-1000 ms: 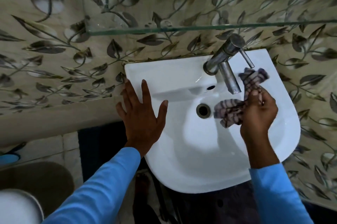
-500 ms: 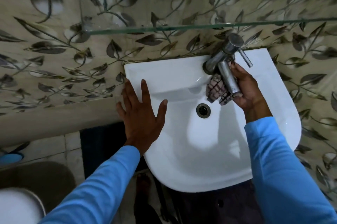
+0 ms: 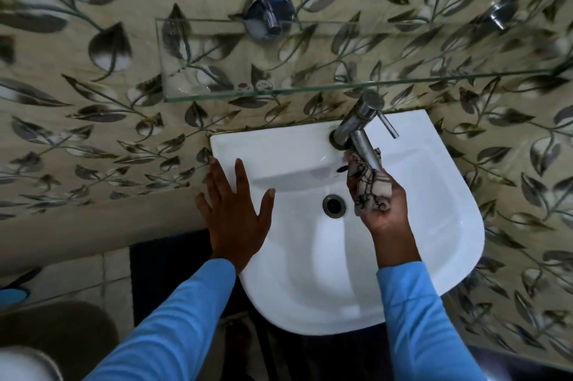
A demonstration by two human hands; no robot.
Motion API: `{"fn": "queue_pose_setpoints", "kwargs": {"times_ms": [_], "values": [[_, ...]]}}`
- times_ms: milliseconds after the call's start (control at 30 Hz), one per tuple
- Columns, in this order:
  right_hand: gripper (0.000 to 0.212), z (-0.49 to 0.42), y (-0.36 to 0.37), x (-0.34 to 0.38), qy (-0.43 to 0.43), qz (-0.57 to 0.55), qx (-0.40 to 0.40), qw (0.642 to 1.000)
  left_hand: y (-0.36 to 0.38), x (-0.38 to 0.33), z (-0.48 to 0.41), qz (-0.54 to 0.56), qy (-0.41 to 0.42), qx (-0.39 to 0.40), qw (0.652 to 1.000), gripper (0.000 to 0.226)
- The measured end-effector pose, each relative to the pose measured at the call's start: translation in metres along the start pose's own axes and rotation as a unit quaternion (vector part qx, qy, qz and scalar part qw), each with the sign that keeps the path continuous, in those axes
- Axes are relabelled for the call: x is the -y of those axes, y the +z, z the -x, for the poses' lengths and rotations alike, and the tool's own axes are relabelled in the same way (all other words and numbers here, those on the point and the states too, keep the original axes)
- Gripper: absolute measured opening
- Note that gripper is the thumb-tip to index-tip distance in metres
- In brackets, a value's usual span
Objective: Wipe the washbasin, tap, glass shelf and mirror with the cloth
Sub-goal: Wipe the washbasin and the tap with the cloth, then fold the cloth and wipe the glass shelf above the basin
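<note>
The cloth (image 3: pixel 370 187) is pale with dark stripes, crumpled, and sits right of centre — bunched in the right hand (image 3: pixel 379 204), whose fingers clench it against the underside of the steel tap (image 3: pixel 361 129) spout. The white washbasin (image 3: pixel 418 225) holds nothing but its drain (image 3: pixel 334 206). The left hand (image 3: pixel 234 213) lies flat with fingers released and spread on the basin's left rim. The glass shelf (image 3: pixel 310 90) spans the upper frame — its right end is cut off.

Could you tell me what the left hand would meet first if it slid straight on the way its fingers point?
Probably the tiled wall behind the washbasin; the left hand lies flat on its rim.
</note>
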State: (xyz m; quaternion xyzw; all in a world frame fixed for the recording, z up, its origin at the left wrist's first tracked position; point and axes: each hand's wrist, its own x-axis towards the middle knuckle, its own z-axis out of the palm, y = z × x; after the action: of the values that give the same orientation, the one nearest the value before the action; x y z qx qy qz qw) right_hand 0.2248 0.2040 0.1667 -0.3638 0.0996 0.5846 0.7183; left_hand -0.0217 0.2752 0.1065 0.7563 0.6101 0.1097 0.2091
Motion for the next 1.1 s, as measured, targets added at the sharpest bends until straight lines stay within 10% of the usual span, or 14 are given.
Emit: {"fn": "queue_pose_setpoints", "kwargs": {"times_ms": [567, 867, 1100], "values": [[0.036, 0.103, 0.003, 0.003, -0.098, 0.181, 0.016, 0.979, -0.025, -0.005, 0.002, 0.014, -0.005, 0.06, 0.998, 0.088], [0.013, 0.163, 0.062, -0.011, -0.278, 0.65, -0.014, 0.707, -0.108, -0.07, 0.039, 0.182, 0.2, 0.192, 0.943, 0.078], [0.019, 0.183, 0.099, -0.013, -0.273, 0.714, 0.086, 0.639, -0.164, -0.09, 0.061, 0.311, 0.284, 0.168, 0.891, 0.054]]}}
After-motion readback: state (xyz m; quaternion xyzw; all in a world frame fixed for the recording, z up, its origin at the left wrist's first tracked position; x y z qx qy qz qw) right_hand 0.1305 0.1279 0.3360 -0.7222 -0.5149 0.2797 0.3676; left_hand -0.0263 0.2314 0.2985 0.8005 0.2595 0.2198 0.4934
